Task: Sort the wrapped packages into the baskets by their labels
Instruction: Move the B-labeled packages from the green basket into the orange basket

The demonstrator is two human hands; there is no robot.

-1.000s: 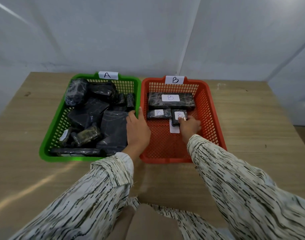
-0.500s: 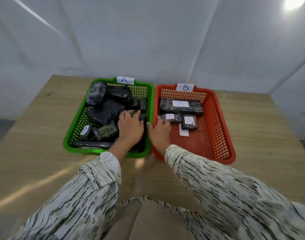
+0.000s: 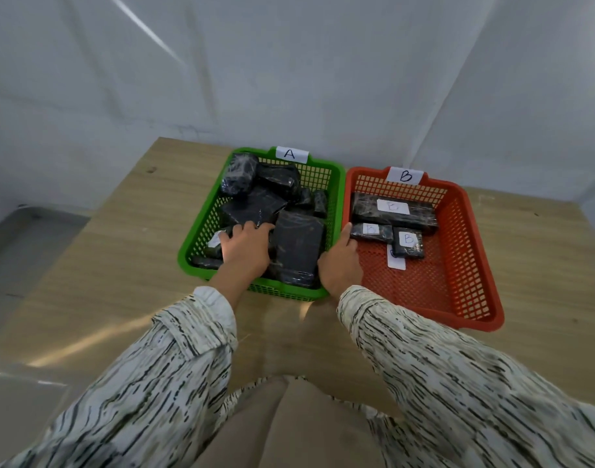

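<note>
**Head view: left hand rummaging in basket A**

Left hand (image 3: 245, 249) lies spread over the black wrapped packages (image 3: 298, 246) heaped in the green basket (image 3: 336, 184), seemingly gripping nothing yet. Right hand (image 3: 340, 265), fingers loose and empty, rests at the orange basket (image 3: 471, 265)'s near-left rim beside three B-labelled packages (image 3: 392, 211). Next: turn one up and read its label.

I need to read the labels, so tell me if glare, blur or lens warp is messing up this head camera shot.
Head view: the sleeves are motion-blurred; a glare streak crosses the table at lower left; wide-angle warp bends the table edges; the A tag and B tag read clearly.
</note>
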